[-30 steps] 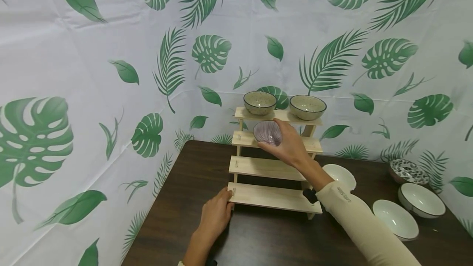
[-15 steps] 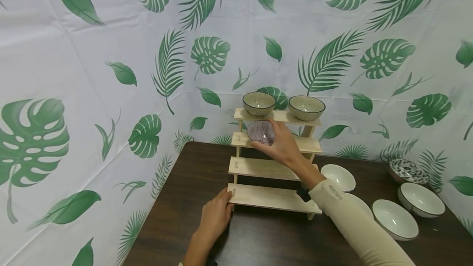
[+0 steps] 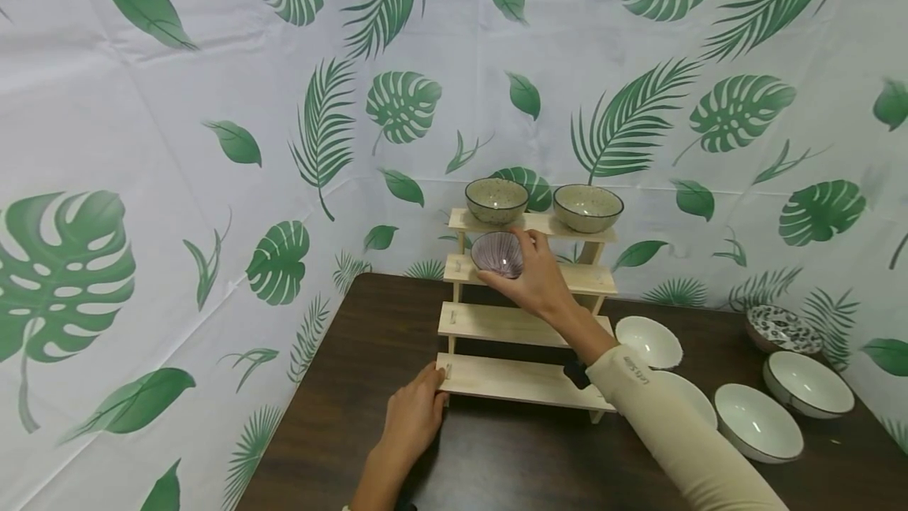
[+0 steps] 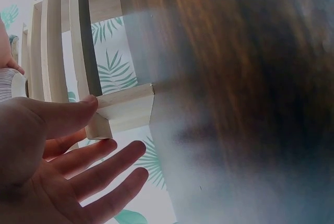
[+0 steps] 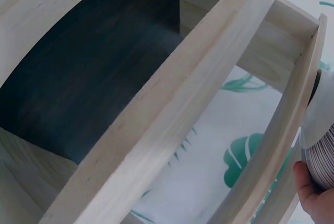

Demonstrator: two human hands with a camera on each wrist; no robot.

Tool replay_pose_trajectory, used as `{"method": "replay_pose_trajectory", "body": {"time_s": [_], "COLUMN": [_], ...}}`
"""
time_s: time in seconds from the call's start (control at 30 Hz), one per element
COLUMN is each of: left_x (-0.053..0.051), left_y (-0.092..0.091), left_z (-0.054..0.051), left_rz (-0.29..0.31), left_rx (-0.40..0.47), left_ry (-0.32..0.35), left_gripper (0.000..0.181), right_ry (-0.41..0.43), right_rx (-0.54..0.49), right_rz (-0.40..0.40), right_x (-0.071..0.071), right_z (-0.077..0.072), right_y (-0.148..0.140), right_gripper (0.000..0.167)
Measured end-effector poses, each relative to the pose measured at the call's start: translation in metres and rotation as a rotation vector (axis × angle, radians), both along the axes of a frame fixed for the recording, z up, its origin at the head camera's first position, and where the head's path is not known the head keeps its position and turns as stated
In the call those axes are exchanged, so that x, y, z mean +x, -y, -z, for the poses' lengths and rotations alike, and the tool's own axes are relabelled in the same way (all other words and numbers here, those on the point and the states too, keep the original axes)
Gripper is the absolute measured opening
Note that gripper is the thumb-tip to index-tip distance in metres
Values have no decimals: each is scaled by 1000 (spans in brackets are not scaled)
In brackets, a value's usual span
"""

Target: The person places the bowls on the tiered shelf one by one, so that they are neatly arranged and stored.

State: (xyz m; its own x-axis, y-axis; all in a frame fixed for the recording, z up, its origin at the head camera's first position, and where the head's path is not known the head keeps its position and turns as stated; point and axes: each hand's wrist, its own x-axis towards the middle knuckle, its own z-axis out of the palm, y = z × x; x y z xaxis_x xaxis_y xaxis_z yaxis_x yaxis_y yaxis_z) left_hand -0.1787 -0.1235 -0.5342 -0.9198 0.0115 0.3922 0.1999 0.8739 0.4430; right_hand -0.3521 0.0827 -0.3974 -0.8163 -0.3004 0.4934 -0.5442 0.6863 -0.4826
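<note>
A small purple striped bowl (image 3: 496, 252) is tilted toward the camera at the left part of the second shelf from the top. My right hand (image 3: 534, 278) holds it by its right side, thumb low and fingers at the upper rim; whether its base touches the shelf I cannot tell. In the right wrist view the striped bowl (image 5: 322, 156) and a fingertip show at the right edge. My left hand (image 3: 413, 415) pinches the left end of the lowest shelf (image 3: 518, 379); in the left wrist view the left hand (image 4: 78, 166) has its other fingers spread.
Two speckled bowls (image 3: 496, 201) (image 3: 588, 209) stand on the top shelf. Right of the rack, several white bowls (image 3: 759, 422) and a black-patterned bowl (image 3: 783, 330) sit on the dark table (image 3: 333, 393). A leaf-print cloth (image 3: 454, 46) hangs behind.
My right hand has moved slightly left along the second shelf with the purple bowl. The left hand has stayed at the lowest shelf's end.
</note>
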Motion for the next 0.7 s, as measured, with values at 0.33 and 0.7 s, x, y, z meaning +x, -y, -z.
{"method": "replay_pose_trajectory", "body": {"time_s": [0.33,0.7], "left_x": [1,0], "left_y": [1,1], "left_z": [0,0], "left_rz": [-11,3], "left_rx": [4,4], "left_ry": [3,38], "left_gripper": [35,36], "right_ry": [23,46], "right_rx": [-3,-15], "right_rz": [-29,-30], "right_x": [-2,1], "right_z": [1,0], "right_y": [8,13], "right_gripper": [99,103]}}
